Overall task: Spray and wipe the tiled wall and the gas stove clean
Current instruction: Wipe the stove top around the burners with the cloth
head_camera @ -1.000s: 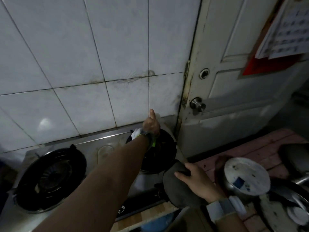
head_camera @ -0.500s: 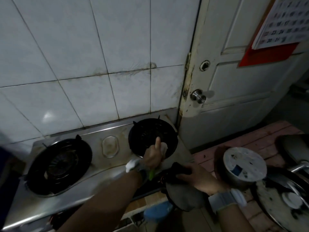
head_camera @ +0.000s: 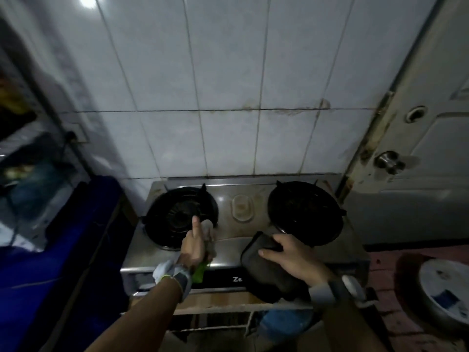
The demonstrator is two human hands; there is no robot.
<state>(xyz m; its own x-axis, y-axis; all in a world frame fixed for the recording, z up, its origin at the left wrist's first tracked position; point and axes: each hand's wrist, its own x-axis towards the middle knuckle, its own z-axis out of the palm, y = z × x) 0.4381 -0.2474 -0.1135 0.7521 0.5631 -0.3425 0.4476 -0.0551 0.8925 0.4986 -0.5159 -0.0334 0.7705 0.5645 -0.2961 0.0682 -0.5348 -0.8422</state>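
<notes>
The gas stove is sat dead centre, with the tiled wall rising at its 12 o'clock and a door off at 2 o'clock. The hands are kept apart, one job given to each. The left hand is wrapped round what looks like a small spray bottle; the green body is tucked under the palm and the pale head pokes out at the 4 o'clock rim of the left burner. The index finger is stuck out straight, probably so the spray can be aimed and pumped without regripping. The right hand is clamped on a dark cloth, parked over the stove's 5 o'clock corner just short of the right burner; it's kept bunched and close, by the looks of it so a wipe can be made the moment spray lands. Brown grime can be seen along the grout line up the wall, so that part isn't judged done.
</notes>
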